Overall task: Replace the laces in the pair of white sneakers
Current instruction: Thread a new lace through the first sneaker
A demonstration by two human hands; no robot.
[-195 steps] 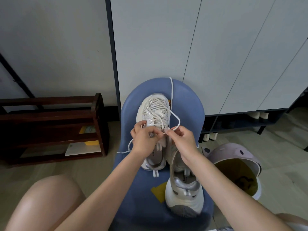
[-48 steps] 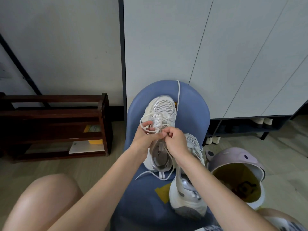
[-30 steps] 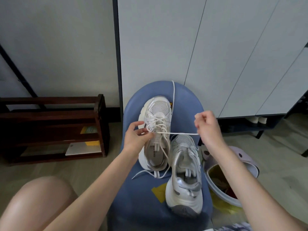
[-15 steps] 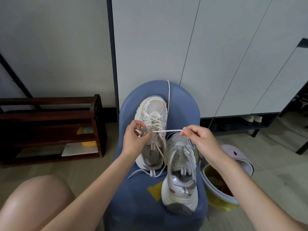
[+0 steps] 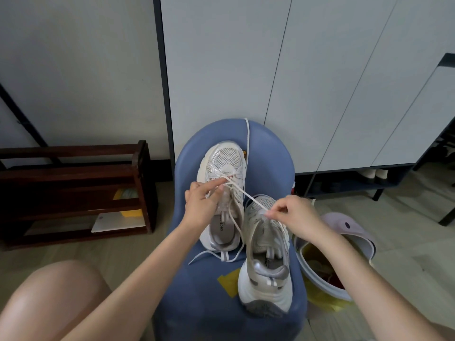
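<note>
Meanwhile, on the blue chair (image 5: 268, 153), the left sneaker (image 5: 222, 193) points toe-first toward the chair's back, its lace (image 5: 248, 196) stretched diagonally between the left hand (image 5: 203, 201) and the right hand's (image 5: 293, 217) pinching fingers (image 5: 272, 212).

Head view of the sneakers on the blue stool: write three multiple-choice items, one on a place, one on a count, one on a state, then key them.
1. Where does the bin stand?
A. on the stool
B. on the floor right of the stool
C. on the wooden rack

2. How many sneakers sit on the stool?
A. one
B. two
C. three

3. What is the right hand doing?
A. pinching a lace
B. resting flat on the stool
C. gripping a sneaker heel

Key:
1 B, the bin's open mouth shows beside the stool's right edge.
2 B, the left sneaker and right sneaker lie side by side.
3 A, the lace runs taut from the left sneaker's eyelets to its fingertips, with the left hand at the eyelets.
</note>
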